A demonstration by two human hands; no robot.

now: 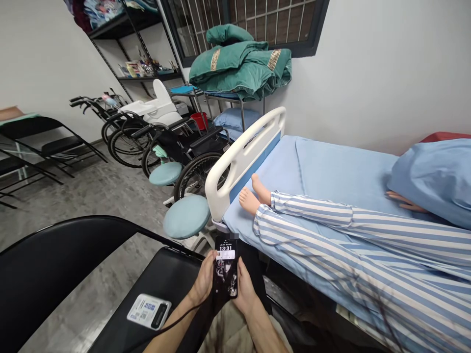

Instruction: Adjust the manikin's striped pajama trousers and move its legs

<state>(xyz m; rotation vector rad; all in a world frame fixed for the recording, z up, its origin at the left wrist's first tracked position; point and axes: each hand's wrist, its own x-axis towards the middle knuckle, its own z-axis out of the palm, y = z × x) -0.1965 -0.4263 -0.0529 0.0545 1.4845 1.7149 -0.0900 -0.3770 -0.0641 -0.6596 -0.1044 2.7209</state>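
Observation:
A black smartphone (225, 264) with a lit lock screen reading 13:31 stands upright between my two hands, low in the middle of the head view. My left hand (202, 283) grips its left edge, fingers curled round it. My right hand (245, 290) grips the right edge, thumb along the side. A dark cable runs from the phone's bottom past my left wrist. Below them lies the black seat of a folding chair (162, 279), with a white power bank (149, 311) resting on it.
A hospital bed (324, 166) with a white footboard (243, 152) stands on the right; a figure in striped pyjamas (349, 230) lies on it. Round blue stools (186, 215), wheelchairs (184, 152), folded green blankets (239, 63) and shelving sit beyond. Folding chairs (47, 142) line the left.

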